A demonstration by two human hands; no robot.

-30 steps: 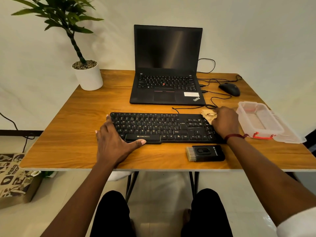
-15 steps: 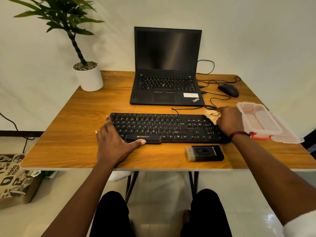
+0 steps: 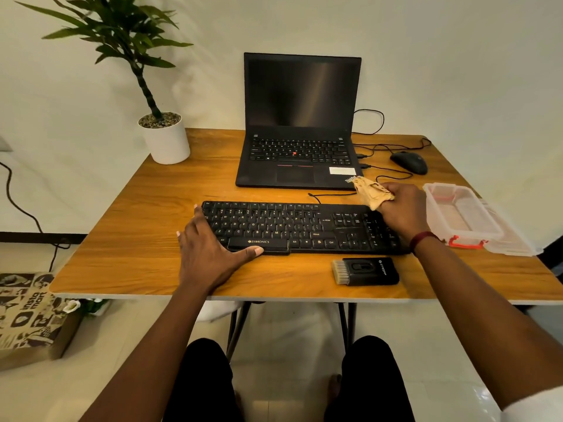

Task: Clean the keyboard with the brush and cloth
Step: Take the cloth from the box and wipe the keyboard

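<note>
left hand lies flat, fingers spread, pressing the 9 o'clock end of the keyboard, thumb along its front edge; keyboard is stiff, light, likely to slide, long axis 9–3, legends facing 6. brush lies just off the front edge at 5, bristles pointing to 9; rigid, best gripped by the black body. cloth, soft and limp, is bunched in the curled fingers of the right hand at the keyboard's 1 o'clock corner, loose end pointing to 10.

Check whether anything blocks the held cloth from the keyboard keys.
Nothing visible does. The right hand pinches the cloth at the far right corner of the keyboard; the left hand rests only on its left end.
</note>
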